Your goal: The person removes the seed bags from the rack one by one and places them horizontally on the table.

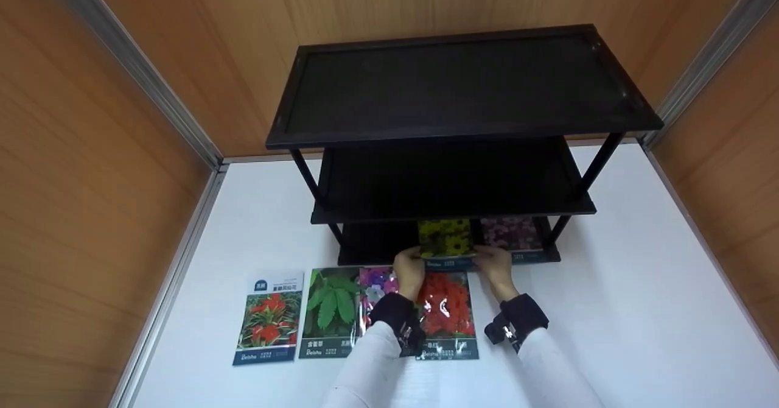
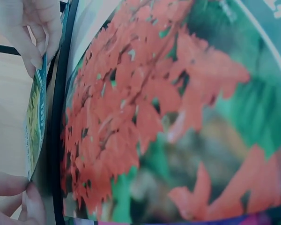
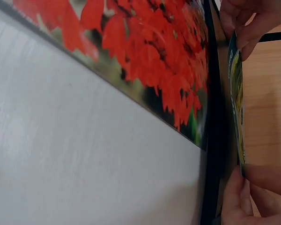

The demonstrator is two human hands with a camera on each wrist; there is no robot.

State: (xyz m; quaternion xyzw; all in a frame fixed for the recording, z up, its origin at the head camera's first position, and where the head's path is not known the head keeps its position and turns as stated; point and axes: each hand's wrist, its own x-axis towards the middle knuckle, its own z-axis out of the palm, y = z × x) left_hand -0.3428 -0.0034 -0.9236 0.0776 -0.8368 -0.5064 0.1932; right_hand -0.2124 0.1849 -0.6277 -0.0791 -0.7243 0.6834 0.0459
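Both hands pinch a yellow-flower seed packet (image 1: 446, 237) by its sides, at the front of the bottom shelf (image 1: 377, 243). My left hand (image 1: 409, 272) grips its left edge, and my right hand (image 1: 496, 269) its right edge. In the left wrist view the left hand (image 2: 14, 201) shows at the bottom, thumb and fingers meeting on the packet. The right hand (image 3: 257, 197) pinches likewise in the right wrist view. Beside it on the shelf lies a pink-flower packet (image 1: 511, 235). The middle shelf hides the back of the bottom one.
On the white table (image 1: 621, 310) in front lie a red-flower packet (image 1: 446, 310), a purple-flower packet (image 1: 372, 289) partly under the left arm, a green-leaf packet (image 1: 331, 310) and another red-flower packet (image 1: 268, 323). The black three-tier rack (image 1: 462, 85) overhangs the hands; wooden walls (image 1: 152, 30) surround it.
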